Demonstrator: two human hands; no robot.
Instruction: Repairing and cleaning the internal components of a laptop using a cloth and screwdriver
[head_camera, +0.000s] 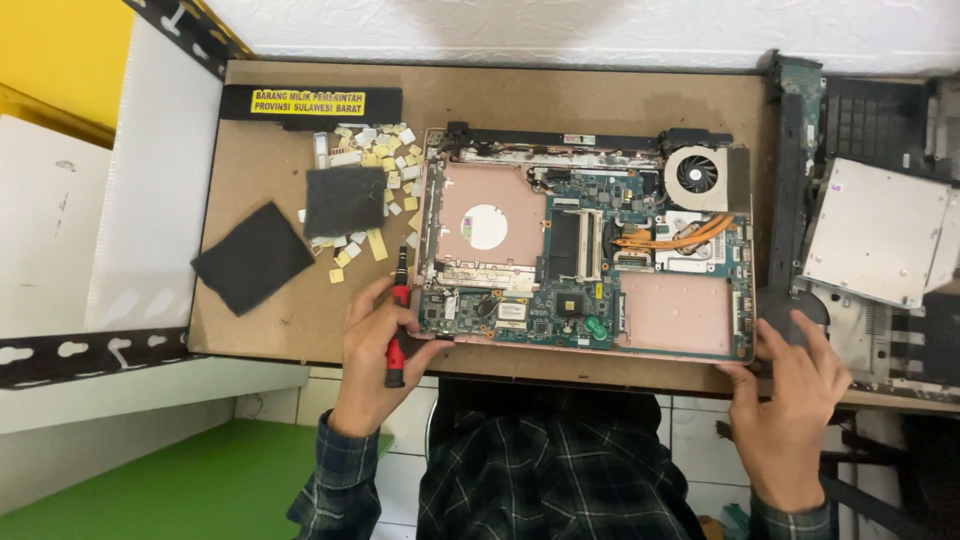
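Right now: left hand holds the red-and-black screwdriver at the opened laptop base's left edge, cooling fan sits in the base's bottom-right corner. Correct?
Not quite. The head view shows the round cooling fan in the top-right corner of the opened laptop base, not the bottom-right. The rest holds: the left hand grips the red-and-black screwdriver at the base's left edge.

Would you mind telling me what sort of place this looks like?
Probably a small electronics repair bench: an opened laptop base with bare circuit board lies on a brown board, the left hand holds a red screwdriver, and removed laptop parts sit alongside.
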